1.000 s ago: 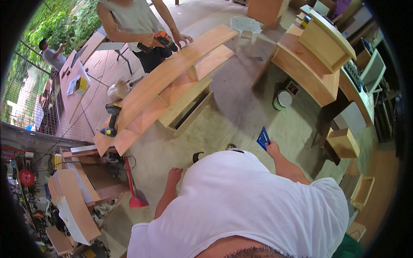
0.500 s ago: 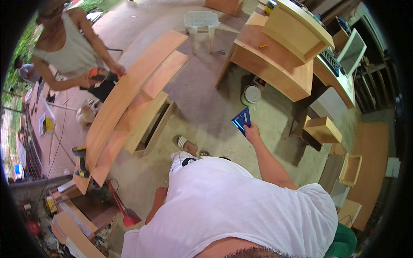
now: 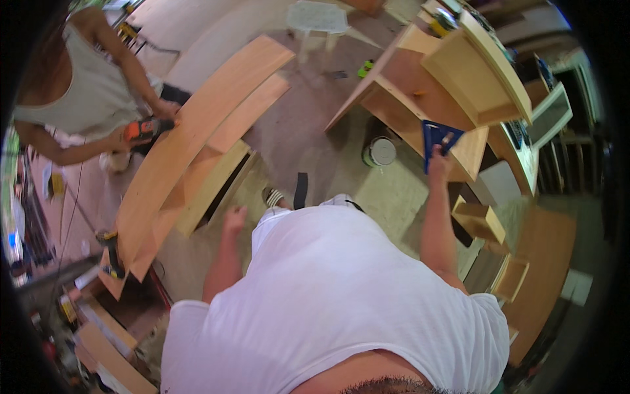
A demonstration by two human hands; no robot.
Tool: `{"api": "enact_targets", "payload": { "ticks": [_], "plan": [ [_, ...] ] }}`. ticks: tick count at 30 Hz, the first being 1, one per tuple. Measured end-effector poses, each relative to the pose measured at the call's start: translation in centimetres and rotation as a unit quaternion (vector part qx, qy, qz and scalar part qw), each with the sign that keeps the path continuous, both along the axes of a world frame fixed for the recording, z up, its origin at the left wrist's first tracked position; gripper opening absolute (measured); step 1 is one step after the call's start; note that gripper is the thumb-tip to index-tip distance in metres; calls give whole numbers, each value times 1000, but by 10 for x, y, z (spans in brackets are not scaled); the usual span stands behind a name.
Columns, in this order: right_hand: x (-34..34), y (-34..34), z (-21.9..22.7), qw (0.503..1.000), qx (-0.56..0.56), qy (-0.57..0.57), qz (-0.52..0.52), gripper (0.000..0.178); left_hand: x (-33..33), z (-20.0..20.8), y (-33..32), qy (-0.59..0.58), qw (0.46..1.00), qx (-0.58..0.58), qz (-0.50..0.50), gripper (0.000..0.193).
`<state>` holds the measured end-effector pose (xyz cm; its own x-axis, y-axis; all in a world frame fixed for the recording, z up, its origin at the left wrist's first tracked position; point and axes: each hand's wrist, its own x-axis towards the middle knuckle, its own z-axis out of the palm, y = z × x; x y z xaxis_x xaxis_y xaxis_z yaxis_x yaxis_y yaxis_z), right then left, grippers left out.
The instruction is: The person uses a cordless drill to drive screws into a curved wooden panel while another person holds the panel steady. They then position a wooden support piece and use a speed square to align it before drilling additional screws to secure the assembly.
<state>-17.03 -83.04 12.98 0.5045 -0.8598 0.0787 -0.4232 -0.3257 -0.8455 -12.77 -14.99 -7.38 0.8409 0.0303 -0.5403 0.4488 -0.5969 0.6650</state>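
My right hand (image 3: pixel 438 161), raised on the right side, is closed on a blue triangular speed square (image 3: pixel 441 136). The square is in front of the edge of a wooden cabinet (image 3: pixel 469 148); whether it touches the wood I cannot tell. My left hand (image 3: pixel 235 218) hangs low on the left, slightly blurred, its fingers curled with nothing visible in them. It is nearest to a long wooden unit (image 3: pixel 197 144) with an open-sided lower part, but apart from it.
Across the long unit a co-worker (image 3: pixel 98 85) holds an orange and black drill (image 3: pixel 146 130) against its board. Another drill (image 3: pixel 110 253) rests at its near end. A paint bucket (image 3: pixel 379 152), a white plastic stool (image 3: pixel 317 18) and small wooden drawers (image 3: pixel 482 220) stand around.
My right hand has carried the speed square rightward and up to the cabinet. My left hand has come forward from beside my body. The view has shifted, and a green-yellow item now shows beside the cabinet.
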Motion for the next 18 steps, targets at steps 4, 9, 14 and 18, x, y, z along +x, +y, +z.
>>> {"api": "enact_targets", "payload": {
  "ticks": [4, 9, 14, 18],
  "plan": [
    [33, -81, 6, 982, 121, -142, -33, 24, 42, 74, -56, -29, 998, -47, 32, 49],
    [65, -164, 7, 985, 127, -77, -82, 21, -8, 90, -85, 47, 994, 24, 97, 49],
    [101, -212, -10, 983, 163, -80, -41, 24, -136, 105, -152, 262, 956, 12, 132, 40],
    [123, -226, -27, 997, 82, 4, 1, 36, -228, 124, -224, 345, 920, -121, 141, 38]
  ]
}}
